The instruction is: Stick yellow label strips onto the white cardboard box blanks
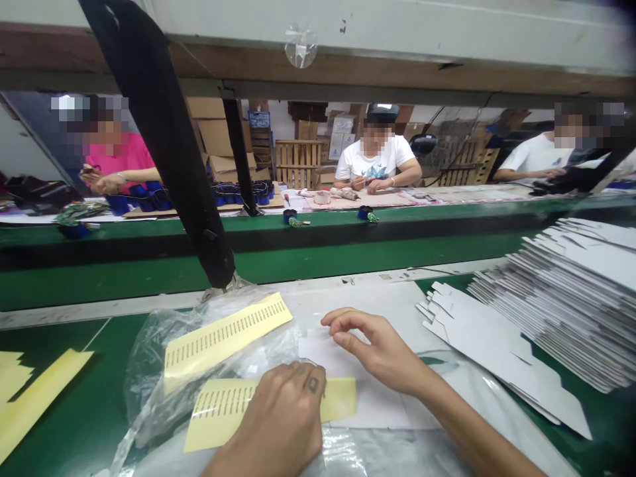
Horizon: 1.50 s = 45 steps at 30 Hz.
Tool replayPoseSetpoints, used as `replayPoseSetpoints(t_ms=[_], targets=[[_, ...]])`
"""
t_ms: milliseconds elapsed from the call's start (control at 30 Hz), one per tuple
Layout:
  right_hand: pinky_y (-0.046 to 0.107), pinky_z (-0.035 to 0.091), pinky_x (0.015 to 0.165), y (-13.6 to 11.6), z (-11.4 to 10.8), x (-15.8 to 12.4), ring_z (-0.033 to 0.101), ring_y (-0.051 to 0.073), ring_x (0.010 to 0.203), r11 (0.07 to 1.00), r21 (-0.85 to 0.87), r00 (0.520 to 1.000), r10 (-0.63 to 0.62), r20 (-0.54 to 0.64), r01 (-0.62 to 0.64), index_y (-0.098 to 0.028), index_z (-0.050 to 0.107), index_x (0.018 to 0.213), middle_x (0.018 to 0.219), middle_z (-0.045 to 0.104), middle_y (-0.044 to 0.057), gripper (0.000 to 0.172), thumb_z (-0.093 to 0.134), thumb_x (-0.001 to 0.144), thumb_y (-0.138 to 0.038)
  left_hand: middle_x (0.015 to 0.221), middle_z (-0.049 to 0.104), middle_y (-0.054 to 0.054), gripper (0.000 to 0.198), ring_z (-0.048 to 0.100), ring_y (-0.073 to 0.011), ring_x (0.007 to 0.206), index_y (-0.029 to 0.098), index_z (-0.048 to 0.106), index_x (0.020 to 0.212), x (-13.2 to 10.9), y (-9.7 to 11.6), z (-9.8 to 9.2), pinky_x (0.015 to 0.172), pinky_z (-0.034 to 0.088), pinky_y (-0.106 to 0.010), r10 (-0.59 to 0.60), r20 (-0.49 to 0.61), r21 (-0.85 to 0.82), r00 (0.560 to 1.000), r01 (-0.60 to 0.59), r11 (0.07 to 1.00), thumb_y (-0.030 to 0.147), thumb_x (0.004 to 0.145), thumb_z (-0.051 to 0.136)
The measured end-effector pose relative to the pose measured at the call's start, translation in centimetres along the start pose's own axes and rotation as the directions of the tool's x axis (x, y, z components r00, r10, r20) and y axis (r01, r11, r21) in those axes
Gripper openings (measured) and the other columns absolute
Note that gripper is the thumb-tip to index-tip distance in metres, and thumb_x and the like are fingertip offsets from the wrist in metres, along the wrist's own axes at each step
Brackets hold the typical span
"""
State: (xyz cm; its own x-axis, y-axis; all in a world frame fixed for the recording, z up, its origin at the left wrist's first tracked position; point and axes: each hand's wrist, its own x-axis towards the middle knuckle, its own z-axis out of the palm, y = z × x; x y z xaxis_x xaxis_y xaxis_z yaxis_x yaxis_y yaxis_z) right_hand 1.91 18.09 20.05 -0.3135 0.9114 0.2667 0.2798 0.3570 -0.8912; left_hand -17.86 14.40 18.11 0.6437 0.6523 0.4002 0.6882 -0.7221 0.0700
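My left hand (285,414) is closed, knuckles up, over a yellow sheet of printed labels (223,407); its fingertips are hidden underneath. The bare yellow end of that sheet shows to the right of the hand. Beneath lies a flat white carton blank (380,404), partly covered by the sheet and both hands. Above the carton, my right hand (375,344) has loosely bent fingers, with a gap between thumb and forefinger and nothing visible in them. A second yellow label sheet (228,331) rests on crumpled clear plastic to the left.
A tall stack of flat white cartons (561,298) stands at right, with loose carton blanks (497,344) beside it. Yellow backing pieces (44,404) lie at far left. A black slanted post (173,152) rises ahead. Beyond the green conveyor (318,255), several people sit working.
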Motion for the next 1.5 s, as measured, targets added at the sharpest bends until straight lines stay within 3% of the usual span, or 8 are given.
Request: replayPoseSetpoints(t_ms=[100, 200, 333, 700, 833, 1000, 1100, 1500], targets=[[0.035, 0.053, 0.081, 1.0, -0.7, 1.2, 0.067, 0.020, 0.093, 0.990, -0.120, 0.991, 0.090, 0.097, -0.078, -0.018, 0.065, 0.080, 0.103, 0.072, 0.008, 0.014, 0.054, 0.088, -0.018, 0.079, 0.070, -0.007, 0.034, 0.066, -0.0257, 0.061, 0.017, 0.063, 0.084, -0.4, 0.8, 0.3, 0.054, 0.057, -0.039, 0.083, 0.033, 0.048, 0.996, -0.084, 0.995, 0.001, 0.060, 0.044], [0.030, 0.051, 0.071, 1.3, -0.7, 2.7, 0.064, 0.018, 0.079, 0.966, -0.230, 0.962, 0.166, 0.216, -0.116, -0.017, 0.066, 0.077, 0.089, 0.072, 0.006, 0.014, 0.054, 0.083, -0.013, 0.084, 0.073, -0.008, 0.034, 0.069, -0.0258, 0.065, 0.016, 0.065, 0.086, -0.7, 0.9, 0.8, 0.057, 0.059, -0.039, 0.084, 0.022, 0.042, 0.996, -0.085, 0.996, 0.002, 0.062, 0.046], [0.027, 0.050, 0.068, 1.1, -0.1, 4.3, 0.064, 0.018, 0.078, 0.959, -0.264, 0.932, 0.188, 0.309, -0.106, -0.017, 0.068, 0.067, 0.080, 0.071, 0.004, 0.017, 0.057, 0.071, -0.004, 0.088, 0.075, -0.010, 0.036, 0.070, -0.0255, 0.064, 0.013, 0.067, 0.089, -0.8, 0.7, 1.1, 0.055, 0.060, -0.039, 0.106, -0.015, 0.069, 0.994, -0.105, 0.992, 0.003, 0.062, 0.045], [0.029, 0.053, 0.078, 1.4, 0.2, 3.8, 0.067, 0.022, 0.093, 0.963, -0.193, 0.943, 0.232, 0.239, -0.188, -0.016, 0.072, 0.065, 0.093, 0.072, 0.008, 0.017, 0.062, 0.070, -0.004, 0.092, 0.077, -0.012, 0.041, 0.070, -0.0247, 0.061, 0.012, 0.066, 0.091, -0.2, 0.7, 1.0, 0.051, 0.059, -0.037, 0.163, -0.075, 0.140, 0.984, -0.151, 0.979, 0.002, 0.059, 0.043], [0.028, 0.052, 0.079, 1.4, 0.1, 3.8, 0.067, 0.022, 0.094, 0.962, -0.183, 0.942, 0.241, 0.234, -0.200, -0.016, 0.074, 0.065, 0.093, 0.073, 0.007, 0.016, 0.063, 0.071, -0.005, 0.084, 0.074, -0.011, 0.036, 0.068, -0.0241, 0.059, 0.014, 0.063, 0.088, 0.1, 0.8, 0.9, 0.049, 0.058, -0.037, 0.144, -0.049, 0.101, 0.988, -0.138, 0.985, -0.001, 0.064, 0.040], [0.025, 0.050, 0.080, 1.5, 0.0, 3.8, 0.067, 0.022, 0.098, 0.959, -0.183, 0.933, 0.258, 0.250, -0.216, -0.016, 0.075, 0.068, 0.092, 0.075, 0.006, 0.013, 0.065, 0.069, -0.007, 0.094, 0.074, -0.011, 0.040, 0.071, -0.0245, 0.070, 0.012, 0.063, 0.099, -0.4, 0.6, 1.1, 0.059, 0.060, -0.037, 0.125, 0.015, 0.091, 0.992, -0.126, 0.988, -0.003, 0.071, 0.039], [0.023, 0.050, 0.080, 1.5, 0.1, 3.8, 0.067, 0.021, 0.098, 0.955, -0.197, 0.930, 0.266, 0.253, -0.220, -0.016, 0.075, 0.069, 0.092, 0.075, 0.006, 0.013, 0.065, 0.068, -0.008, 0.101, 0.074, -0.011, 0.041, 0.070, -0.0245, 0.075, 0.013, 0.062, 0.105, -0.7, 0.6, 1.2, 0.064, 0.060, -0.038, 0.112, 0.061, 0.098, 0.992, -0.117, 0.988, -0.004, 0.075, 0.039], [0.023, 0.050, 0.076, 1.2, 0.9, 3.7, 0.070, 0.020, 0.090, 0.937, -0.269, 0.950, 0.271, 0.154, -0.224, -0.015, 0.073, 0.067, 0.096, 0.076, 0.009, 0.017, 0.059, 0.066, -0.004, 0.099, 0.074, -0.011, 0.038, 0.070, -0.0253, 0.074, 0.013, 0.062, 0.100, -0.6, 0.5, 1.2, 0.061, 0.060, -0.039, 0.121, 0.023, 0.081, 0.992, -0.123, 0.989, -0.003, 0.075, 0.038]])
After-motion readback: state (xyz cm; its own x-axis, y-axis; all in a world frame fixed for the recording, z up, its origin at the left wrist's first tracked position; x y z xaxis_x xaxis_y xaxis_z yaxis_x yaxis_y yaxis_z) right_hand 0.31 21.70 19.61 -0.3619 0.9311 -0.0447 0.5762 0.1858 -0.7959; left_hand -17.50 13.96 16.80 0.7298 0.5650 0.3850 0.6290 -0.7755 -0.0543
